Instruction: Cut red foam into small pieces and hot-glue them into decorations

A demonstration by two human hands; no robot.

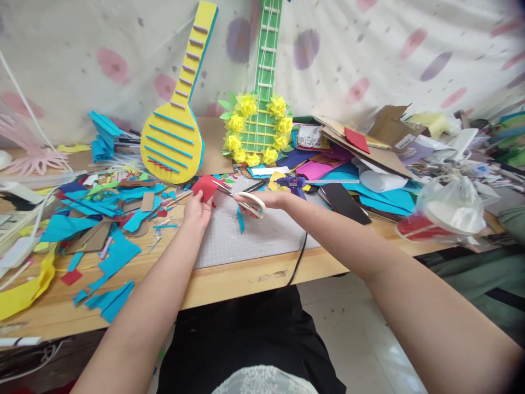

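Observation:
Between the fingers of my left hand (197,210) is a piece of red paper (206,186). My right hand (256,202) grips a pair of scissors (255,200) with cream-coloured handles, and their blades point left at the red paper's edge. Both hands are above a light grey cutting mat (254,238). A narrow blue scrap (240,220) lies on the mat just below the scissors. Behind my hands stand a yellow paper lute (172,142) with purple and blue strips and a green stringed instrument (264,82) ringed with yellow paper flowers.
Blue, brown and red paper scraps (117,254) cover the left of the table (233,280). On the right are a black phone-like slab (344,202), stacked paper and cardboard (369,158), and a red and white tub in a plastic bag (445,216). A black cable (301,257) hangs over the front edge.

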